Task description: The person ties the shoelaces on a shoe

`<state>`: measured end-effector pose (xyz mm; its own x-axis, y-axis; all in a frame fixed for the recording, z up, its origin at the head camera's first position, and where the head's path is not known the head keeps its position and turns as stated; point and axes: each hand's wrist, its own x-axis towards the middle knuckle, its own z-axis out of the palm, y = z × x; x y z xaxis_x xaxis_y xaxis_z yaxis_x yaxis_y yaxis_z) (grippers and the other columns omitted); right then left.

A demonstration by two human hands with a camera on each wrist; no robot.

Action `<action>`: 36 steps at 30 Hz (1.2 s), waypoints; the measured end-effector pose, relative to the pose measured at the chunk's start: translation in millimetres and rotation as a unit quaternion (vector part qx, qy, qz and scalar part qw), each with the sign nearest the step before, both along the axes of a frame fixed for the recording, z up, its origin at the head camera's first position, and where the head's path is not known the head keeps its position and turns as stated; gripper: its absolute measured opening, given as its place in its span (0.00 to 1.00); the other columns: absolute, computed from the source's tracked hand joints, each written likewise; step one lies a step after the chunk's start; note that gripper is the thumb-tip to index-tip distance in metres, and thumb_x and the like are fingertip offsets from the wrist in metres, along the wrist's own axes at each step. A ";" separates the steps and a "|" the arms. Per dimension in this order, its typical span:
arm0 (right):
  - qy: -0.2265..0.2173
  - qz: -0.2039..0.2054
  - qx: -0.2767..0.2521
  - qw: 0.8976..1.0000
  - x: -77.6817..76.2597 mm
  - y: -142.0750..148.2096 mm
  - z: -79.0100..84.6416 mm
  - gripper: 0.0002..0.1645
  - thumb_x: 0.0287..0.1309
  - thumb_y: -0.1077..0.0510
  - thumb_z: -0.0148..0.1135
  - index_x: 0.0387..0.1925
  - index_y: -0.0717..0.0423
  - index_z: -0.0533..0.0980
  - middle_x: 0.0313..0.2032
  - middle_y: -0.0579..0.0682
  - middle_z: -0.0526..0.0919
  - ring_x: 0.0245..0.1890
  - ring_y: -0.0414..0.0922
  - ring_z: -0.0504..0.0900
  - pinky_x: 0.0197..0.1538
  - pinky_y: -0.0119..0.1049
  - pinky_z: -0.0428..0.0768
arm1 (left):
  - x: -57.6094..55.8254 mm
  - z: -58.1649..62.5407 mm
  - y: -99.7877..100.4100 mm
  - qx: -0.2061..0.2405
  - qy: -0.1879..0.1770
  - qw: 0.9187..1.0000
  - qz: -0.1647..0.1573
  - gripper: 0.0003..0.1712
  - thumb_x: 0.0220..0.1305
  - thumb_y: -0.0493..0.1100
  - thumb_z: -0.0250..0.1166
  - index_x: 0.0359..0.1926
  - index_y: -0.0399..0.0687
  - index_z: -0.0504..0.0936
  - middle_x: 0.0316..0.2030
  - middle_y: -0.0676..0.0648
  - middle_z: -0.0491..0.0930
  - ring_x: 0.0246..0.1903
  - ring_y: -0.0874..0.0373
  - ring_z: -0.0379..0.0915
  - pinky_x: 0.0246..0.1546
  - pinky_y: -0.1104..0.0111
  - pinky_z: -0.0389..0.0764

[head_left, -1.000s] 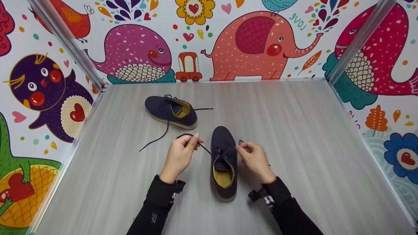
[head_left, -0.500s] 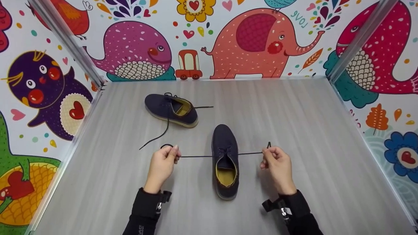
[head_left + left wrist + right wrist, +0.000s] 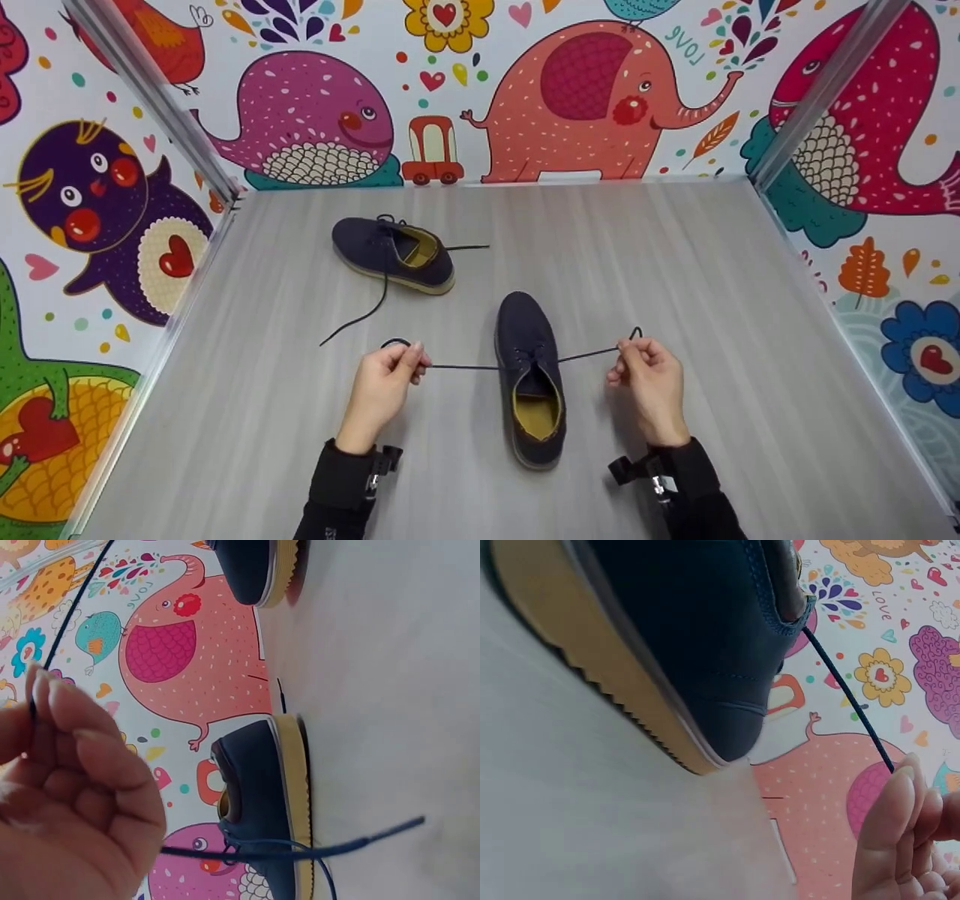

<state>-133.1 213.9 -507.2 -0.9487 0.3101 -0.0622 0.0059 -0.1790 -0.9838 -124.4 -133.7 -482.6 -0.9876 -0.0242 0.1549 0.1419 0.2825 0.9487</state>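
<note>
The left hand (image 3: 379, 390) pinches one side of a dark shoelace (image 3: 465, 367) between thumb and fingers, and a curve of it rises above the knuckles. To its right, the near shoe (image 3: 521, 326) stands upright between both hands and touches neither, its toe pointing away from the person. The lace runs straight out from both sides of this shoe. Further right, the right hand (image 3: 651, 386) pinches the other side, with a small loop above the fingers.

The left wall (image 3: 30, 225) is well apart from the left hand. The far shoe (image 3: 360, 236) lies between that hand and the back wall (image 3: 442, 82), toe to the left, one loose end trailing nearer to the person. Beyond the right hand, the counter (image 3: 735, 315) gives wide room until the right wall (image 3: 840, 292).

Bright animals are printed on the walls. Both shoes are navy, rounded at the toe, with yellowish lining and tan, toothed soles. The counter shows pale grey wood grain.
</note>
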 end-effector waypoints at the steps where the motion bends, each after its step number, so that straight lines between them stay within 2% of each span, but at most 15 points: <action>1: -0.001 0.003 0.003 1.000 -0.3 1.2 2.0 0.12 0.67 0.66 0.59 0.36 0.76 0.71 0.20 0.52 0.76 0.16 0.42 0.78 0.24 0.35 0.81 | -1.2 1.0 0.9 0.006 0.000 1.000 -0.007 0.18 0.74 0.42 0.58 0.28 0.38 0.84 0.23 0.45 0.79 0.22 0.57 0.73 0.25 0.69 0.75; 4: 0.001 0.009 0.014 1.000 1.2 3.8 7.4 0.13 0.68 0.64 0.60 0.37 0.75 0.72 0.20 0.52 0.76 0.16 0.42 0.78 0.24 0.36 0.81 | -7.4 5.1 2.6 0.019 -0.002 1.000 -0.014 0.18 0.73 0.44 0.60 0.27 0.38 0.83 0.24 0.45 0.80 0.22 0.57 0.72 0.21 0.71 0.72; 7: 0.011 0.008 0.022 1.000 7.1 6.5 11.4 0.16 0.67 0.62 0.62 0.38 0.76 0.72 0.20 0.53 0.76 0.17 0.43 0.79 0.24 0.36 0.81 | -19.1 8.6 0.8 0.038 0.001 0.999 -0.014 0.20 0.73 0.45 0.60 0.25 0.36 0.80 0.26 0.45 0.81 0.21 0.56 0.73 0.21 0.70 0.73; 10: 0.032 -0.003 0.023 0.999 14.5 11.2 15.6 0.18 0.66 0.61 0.63 0.38 0.77 0.71 0.20 0.53 0.76 0.17 0.44 0.80 0.24 0.36 0.81 | -33.5 21.7 2.8 0.057 0.000 0.998 -0.012 0.18 0.73 0.42 0.60 0.27 0.34 0.79 0.28 0.45 0.81 0.22 0.56 0.74 0.26 0.68 0.77; 12: 0.048 -0.014 0.025 0.998 19.6 14.4 19.0 0.18 0.66 0.61 0.64 0.37 0.77 0.71 0.20 0.54 0.76 0.17 0.45 0.80 0.24 0.37 0.82 | -44.5 32.6 6.5 0.060 0.003 0.998 -0.009 0.16 0.73 0.42 0.60 0.29 0.35 0.81 0.27 0.44 0.81 0.22 0.56 0.74 0.25 0.69 0.78; 15: 0.075 -0.023 0.036 0.996 27.2 17.8 23.6 0.18 0.65 0.62 0.64 0.35 0.77 0.71 0.20 0.57 0.77 0.18 0.47 0.81 0.25 0.38 0.82 | -60.8 50.0 15.6 0.066 0.017 0.997 -0.023 0.13 0.72 0.41 0.60 0.33 0.36 0.84 0.25 0.42 0.80 0.22 0.54 0.74 0.25 0.69 0.78; 19: 0.119 -0.012 0.060 0.991 35.6 18.3 28.1 0.16 0.66 0.63 0.62 0.34 0.77 0.71 0.21 0.61 0.77 0.19 0.49 0.83 0.26 0.39 0.83 | -78.1 69.5 33.1 0.037 0.051 0.996 -0.061 0.13 0.72 0.40 0.60 0.33 0.38 0.85 0.24 0.42 0.81 0.22 0.53 0.76 0.26 0.65 0.80; 23: 0.153 -0.001 0.076 0.985 40.2 17.2 31.1 0.13 0.66 0.66 0.61 0.33 0.77 0.72 0.21 0.63 0.77 0.19 0.50 0.83 0.26 0.38 0.83 | -90.3 81.0 51.8 0.003 0.068 0.994 -0.085 0.13 0.73 0.41 0.60 0.32 0.41 0.86 0.24 0.45 0.82 0.21 0.54 0.77 0.27 0.61 0.80; 30: 0.161 -0.005 0.085 0.983 40.7 18.9 36.2 0.11 0.66 0.67 0.61 0.34 0.76 0.73 0.21 0.63 0.77 0.19 0.49 0.83 0.26 0.37 0.83 | -114.2 94.4 88.4 -0.030 0.051 0.988 -0.146 0.13 0.73 0.42 0.60 0.33 0.41 0.85 0.23 0.47 0.80 0.23 0.55 0.77 0.29 0.63 0.81; 36: 0.152 0.007 0.088 0.985 40.8 18.7 37.0 0.12 0.66 0.65 0.61 0.36 0.75 0.74 0.22 0.63 0.77 0.19 0.50 0.83 0.26 0.39 0.83 | -139.8 96.5 136.2 -0.086 0.007 0.973 -0.215 0.12 0.73 0.42 0.60 0.32 0.41 0.84 0.24 0.48 0.81 0.24 0.58 0.79 0.29 0.69 0.80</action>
<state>-92.4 232.6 -470.2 -0.9197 0.2777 0.2777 -0.2913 -0.0083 -0.9566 -264.2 2.5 -386.1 -0.8989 0.4175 0.1333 0.2940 0.3490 0.8898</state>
